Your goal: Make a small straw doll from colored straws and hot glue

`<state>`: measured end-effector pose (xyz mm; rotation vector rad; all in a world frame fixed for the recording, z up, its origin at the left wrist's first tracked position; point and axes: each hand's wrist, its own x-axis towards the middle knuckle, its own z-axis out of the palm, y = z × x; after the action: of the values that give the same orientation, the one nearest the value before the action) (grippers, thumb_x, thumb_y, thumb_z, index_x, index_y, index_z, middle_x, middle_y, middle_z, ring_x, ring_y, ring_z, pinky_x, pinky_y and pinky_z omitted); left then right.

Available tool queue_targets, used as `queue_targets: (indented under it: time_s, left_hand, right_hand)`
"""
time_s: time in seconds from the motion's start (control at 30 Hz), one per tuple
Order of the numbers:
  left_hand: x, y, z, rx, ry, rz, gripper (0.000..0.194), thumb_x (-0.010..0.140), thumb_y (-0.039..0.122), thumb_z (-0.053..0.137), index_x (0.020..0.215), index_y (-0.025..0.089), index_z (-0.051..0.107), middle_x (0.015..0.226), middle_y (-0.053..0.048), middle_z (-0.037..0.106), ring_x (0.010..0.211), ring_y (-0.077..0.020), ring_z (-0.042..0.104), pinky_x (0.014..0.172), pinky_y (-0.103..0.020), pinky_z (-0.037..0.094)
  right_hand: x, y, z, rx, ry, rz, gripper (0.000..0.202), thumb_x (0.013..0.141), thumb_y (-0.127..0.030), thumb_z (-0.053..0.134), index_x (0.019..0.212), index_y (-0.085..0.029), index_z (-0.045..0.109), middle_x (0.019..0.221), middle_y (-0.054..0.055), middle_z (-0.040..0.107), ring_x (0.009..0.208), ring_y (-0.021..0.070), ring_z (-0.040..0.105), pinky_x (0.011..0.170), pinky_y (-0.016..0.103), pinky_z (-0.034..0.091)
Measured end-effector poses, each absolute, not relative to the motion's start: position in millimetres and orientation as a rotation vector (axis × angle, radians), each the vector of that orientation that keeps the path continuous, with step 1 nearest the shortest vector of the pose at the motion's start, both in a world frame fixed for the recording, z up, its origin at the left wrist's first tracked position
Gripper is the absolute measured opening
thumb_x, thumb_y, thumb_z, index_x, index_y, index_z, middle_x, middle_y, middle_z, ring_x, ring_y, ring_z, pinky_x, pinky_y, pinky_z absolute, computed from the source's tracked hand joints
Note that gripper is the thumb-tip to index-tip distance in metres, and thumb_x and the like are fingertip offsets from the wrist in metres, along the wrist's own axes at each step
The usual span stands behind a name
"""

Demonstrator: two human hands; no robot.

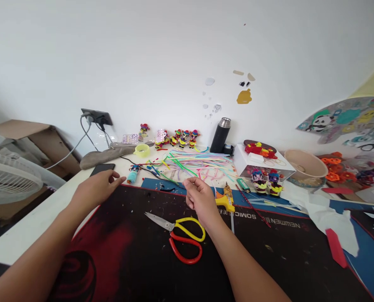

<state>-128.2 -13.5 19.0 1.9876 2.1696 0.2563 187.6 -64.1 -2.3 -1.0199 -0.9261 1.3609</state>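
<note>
My left hand (96, 187) hovers at the mat's left edge, thumb and fingers a little apart with nothing visible between them. Just beyond its fingertips lies a small figure (132, 174) with a light blue body. Over the middle of the mat, my right hand (201, 200) is closed in a pinch; whatever its fingertips may hold is too small to make out. Scissors (171, 226) with one yellow and one red handle lie partly spread below that hand. Right beside it rests a yellow glue gun (227, 203), partly hidden by the hand.
Pastel pipe cleaners (202, 161) cover the table's back. Several finished figures (184, 138) stand along the wall, near a black thermos (221, 136). Two more figures (266, 183) stand before a white box (246, 163). A bowl (305, 163) sits right, a fan (12, 178) left.
</note>
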Motion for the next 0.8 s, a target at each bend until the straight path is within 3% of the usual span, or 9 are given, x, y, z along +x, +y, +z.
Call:
queue_targets:
  time_s: [0.27,0.43,0.63,0.8]
  left_hand:
    - [-111,4,1,2.003,2.202,0.15,0.062,0.091,0.074,0.046,0.098,0.021,0.077,0.1,-0.022,0.081,0.092,-0.0413,0.074,0.067,-0.038,0.044]
    - [-107,14,-6,2.003,2.192,0.061,0.07,0.091,0.078,0.037,0.098,0.019,0.076,0.102,-0.024,0.081,0.096,-0.0439,0.074,0.069,-0.04,0.046]
    - [-110,22,-13,1.919,2.164,0.138,0.053,0.087,0.067,0.048,0.089,0.02,0.073,0.094,-0.02,0.08,0.089,-0.0406,0.073,0.067,-0.038,0.044]
    - [-123,17,0,1.829,2.138,0.376,0.041,0.089,0.06,0.056,0.083,0.021,0.069,0.077,-0.009,0.074,0.078,-0.0307,0.067,0.065,-0.032,0.041]
  right_hand:
    - [186,-64,-2,-1.016,-0.909,1.373,0.043,0.076,-0.056,0.083,0.083,-0.02,0.061,0.049,-0.012,0.034,0.039,0.0064,0.029,0.037,0.021,0.023]
    - [186,-65,-4,-1.015,-0.936,1.381,0.044,0.076,-0.058,0.082,0.083,-0.02,0.06,0.049,-0.013,0.036,0.037,0.0058,0.03,0.036,0.021,0.024]
    - [186,-64,-7,-1.011,-0.965,1.384,0.042,0.078,-0.057,0.081,0.085,-0.02,0.06,0.049,-0.012,0.039,0.036,0.0054,0.031,0.036,0.021,0.023]
    - [183,-64,-10,-1.021,-0.996,1.365,0.04,0.08,-0.055,0.079,0.085,-0.021,0.06,0.05,-0.012,0.042,0.037,0.0061,0.034,0.037,0.021,0.026]
